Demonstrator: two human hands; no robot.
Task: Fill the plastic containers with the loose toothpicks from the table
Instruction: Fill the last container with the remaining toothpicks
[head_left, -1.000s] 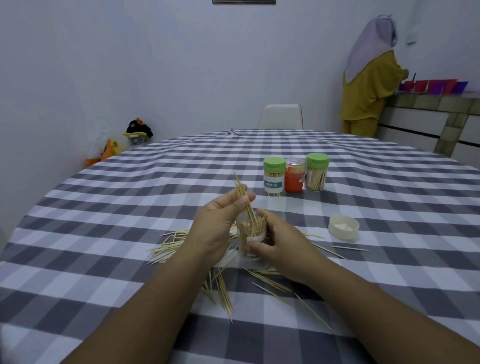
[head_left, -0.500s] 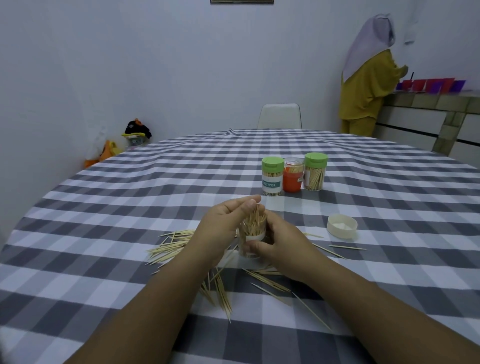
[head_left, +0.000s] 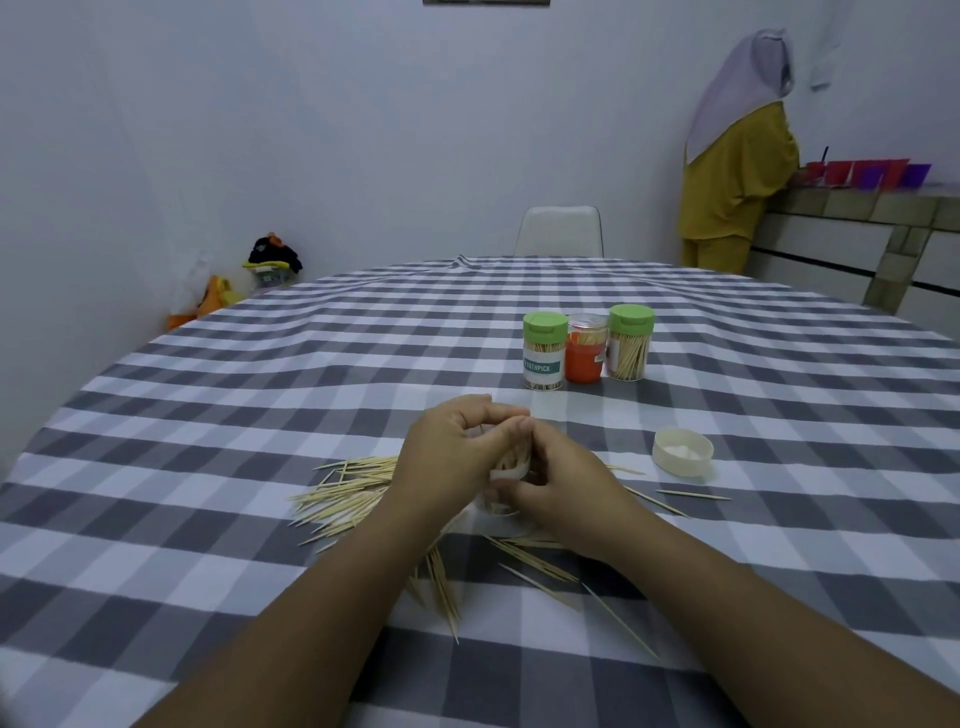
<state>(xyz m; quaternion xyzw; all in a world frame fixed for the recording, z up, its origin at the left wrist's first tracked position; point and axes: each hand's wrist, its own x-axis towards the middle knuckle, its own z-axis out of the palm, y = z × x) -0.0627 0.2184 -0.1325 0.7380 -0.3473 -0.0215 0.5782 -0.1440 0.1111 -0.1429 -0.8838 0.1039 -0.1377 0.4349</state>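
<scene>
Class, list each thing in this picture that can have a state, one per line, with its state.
Small clear container: uncapped, gripped by both hands.
Left hand: curled over container.
Right hand: gripping container.
Cream lid: off, upturned.
Two green-lidded containers: closed.
Orange-labelled container: upright; lid unclear.
Loose toothpicks: scattered.

- tablecloth (head_left: 260, 415) looks like soft matt woven cloth, a bit rumpled
- loose toothpicks (head_left: 343, 488) are pale bare wood, dull finish
- jars (head_left: 630, 353) are clear glossy plastic; green lids (head_left: 544, 323) smooth plastic
- paper label (head_left: 543, 367) on one
- loose cap (head_left: 682, 452) is smooth cream plastic
</scene>
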